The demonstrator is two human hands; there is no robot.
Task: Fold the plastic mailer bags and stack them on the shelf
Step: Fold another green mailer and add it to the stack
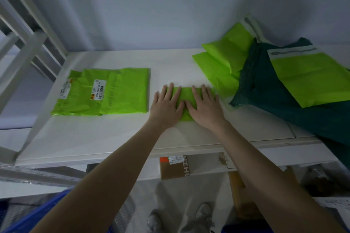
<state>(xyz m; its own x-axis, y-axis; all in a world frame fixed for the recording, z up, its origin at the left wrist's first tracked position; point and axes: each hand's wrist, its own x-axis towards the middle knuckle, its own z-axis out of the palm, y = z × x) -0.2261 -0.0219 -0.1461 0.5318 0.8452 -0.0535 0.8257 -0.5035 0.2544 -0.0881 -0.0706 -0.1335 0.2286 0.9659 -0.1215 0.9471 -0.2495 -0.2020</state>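
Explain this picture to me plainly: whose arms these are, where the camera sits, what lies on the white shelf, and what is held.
There is no machine here. The single picture comes from a camera worn on a person's head, looking down at their own arms. The left hand and right hand press flat on a folded green mailer bag on the white shelf; nothing is gripped. To the left lies a stack of folded green bags with printed labels. To the right is a loose pile of green bags over a dark teal bag. Cardboard boxes sit below.
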